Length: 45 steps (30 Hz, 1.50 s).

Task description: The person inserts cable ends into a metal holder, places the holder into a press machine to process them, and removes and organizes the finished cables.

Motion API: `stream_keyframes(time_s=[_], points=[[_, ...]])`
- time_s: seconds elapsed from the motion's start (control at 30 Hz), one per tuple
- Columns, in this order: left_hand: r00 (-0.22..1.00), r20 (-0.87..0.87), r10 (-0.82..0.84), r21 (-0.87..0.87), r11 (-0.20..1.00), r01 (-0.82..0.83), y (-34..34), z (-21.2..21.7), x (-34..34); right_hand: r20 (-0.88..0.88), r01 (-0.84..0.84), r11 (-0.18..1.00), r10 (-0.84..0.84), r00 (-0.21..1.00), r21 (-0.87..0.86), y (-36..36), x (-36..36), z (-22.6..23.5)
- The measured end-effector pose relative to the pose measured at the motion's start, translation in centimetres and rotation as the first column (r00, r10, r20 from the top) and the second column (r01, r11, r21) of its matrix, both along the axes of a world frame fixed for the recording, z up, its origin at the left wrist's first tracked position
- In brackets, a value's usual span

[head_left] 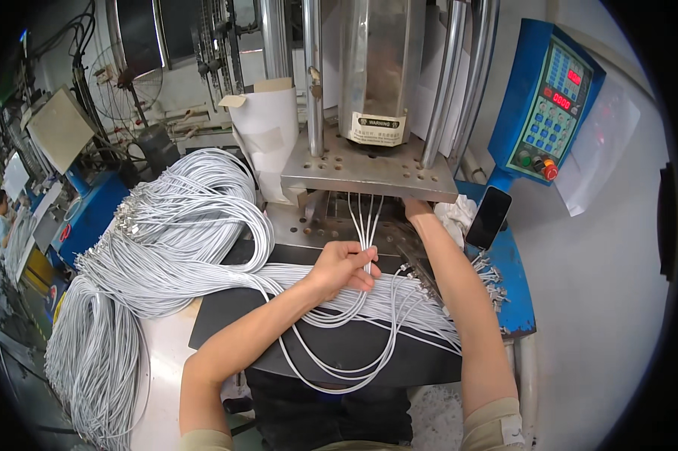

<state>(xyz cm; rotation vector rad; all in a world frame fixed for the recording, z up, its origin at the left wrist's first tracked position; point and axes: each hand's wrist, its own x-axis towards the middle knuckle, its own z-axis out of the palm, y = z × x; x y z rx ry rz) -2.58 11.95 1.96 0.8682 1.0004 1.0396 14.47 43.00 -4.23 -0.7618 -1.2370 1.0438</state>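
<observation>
white cables (365, 218), a small group of thin ones, run side by side out from under the steel press plate (369, 174) toward the person, and the left hand (343, 269) is closed around them just below that plate, fingers (360, 279) curled over the strands so they pass through the fist and fan out beyond it across the black work mat (226, 308). below the hand the same strands sag into long loops that hang over the near edge of the mat. the right hand (416, 208) reaches in under the plate's right front corner; only its wrist end shows, the fingers are hidden behind the plate's edge, so i cannot tell whether they are open or gripping anything. to the left of the plate lies a big coiled bundle of white cables (181, 233) with metal ends, spilling off the bench edge. to the right of the plate a dark phone (488, 218) leans against the blue control box (549, 101) with its buttons and red display. more loose cable ends (489, 278) lie just right of the right forearm, on the blue bench.
</observation>
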Motion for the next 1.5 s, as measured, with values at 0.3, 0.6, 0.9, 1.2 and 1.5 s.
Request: stream_keyframes(time_s=[0.3, 0.6, 0.9, 1.2, 1.5], points=[[0.999, -0.044, 0.003, 0.051, 0.999, 0.000, -8.4, 7.8, -1.5, 0.643, 0.045, 0.882, 0.306, 0.702, -0.469, -16.0, 1.1, 9.2], [0.761, -0.369, 0.534, 0.479, 0.811, -0.337, -17.2, 12.4, -5.4, 0.989, -0.181, 0.977, -0.091, 0.116, 0.111, -19.1, 2.2, 9.1], [0.328, -0.557, 0.763, 0.387, 0.588, -0.710, -6.8, 3.1, -24.7, 0.942, -0.262, 0.923, -0.214, 0.257, 0.281, -26.8, 8.7, 10.5], [0.662, -0.664, 0.347, 0.689, 0.628, 0.362, -4.6, 4.3, 3.6, 0.950, -0.141, 0.942, -0.290, 0.117, 0.305, -32.7, 13.5, 9.1], [0.469, -0.705, 0.532, 0.702, 0.428, 0.569, -7.6, 2.2, 7.1, 0.720, -0.092, 0.954, 0.277, 0.636, -0.286, -25.5, 15.0, 11.5]])
